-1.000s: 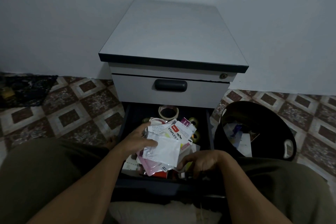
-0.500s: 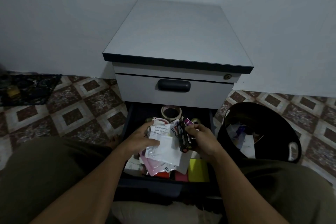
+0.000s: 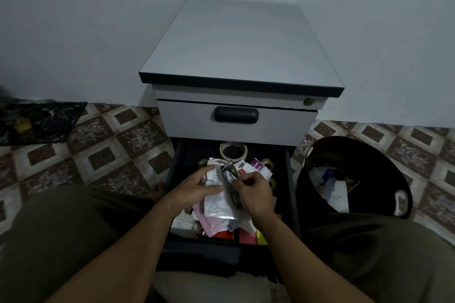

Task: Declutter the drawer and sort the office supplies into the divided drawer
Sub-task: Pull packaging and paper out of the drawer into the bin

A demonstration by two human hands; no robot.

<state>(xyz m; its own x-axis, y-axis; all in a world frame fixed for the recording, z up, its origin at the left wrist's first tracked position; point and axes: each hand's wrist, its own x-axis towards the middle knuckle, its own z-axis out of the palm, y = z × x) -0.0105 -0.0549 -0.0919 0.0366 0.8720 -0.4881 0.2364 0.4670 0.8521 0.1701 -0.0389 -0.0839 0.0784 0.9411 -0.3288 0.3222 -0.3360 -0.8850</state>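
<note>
The lower drawer point(image 3: 288, 179) of a grey cabinet stands pulled out, full of packets, sticky notes and tape rolls. My left hand point(image 3: 194, 188) holds a stack of white and pink plastic packets point(image 3: 216, 206) above the drawer, thumb on top. My right hand point(image 3: 253, 190) pinches a small dark stapler pack point(image 3: 230, 174) and holds it against that stack. A masking tape roll point(image 3: 233, 150) lies at the drawer's back. Yellow and pink sticky notes point(image 3: 251, 237) lie at the drawer's front right.
The upper drawer point(image 3: 236, 115) is closed, with a dark handle. A black bin point(image 3: 354, 177) holding papers stands right of the cabinet on the tiled floor. Dark cloth point(image 3: 37, 118) lies at the far left. My knees flank the drawer.
My right hand came up from the drawer's front with the dark stapler pack and brought it onto the packet stack in my left hand. The view shifted slightly.
</note>
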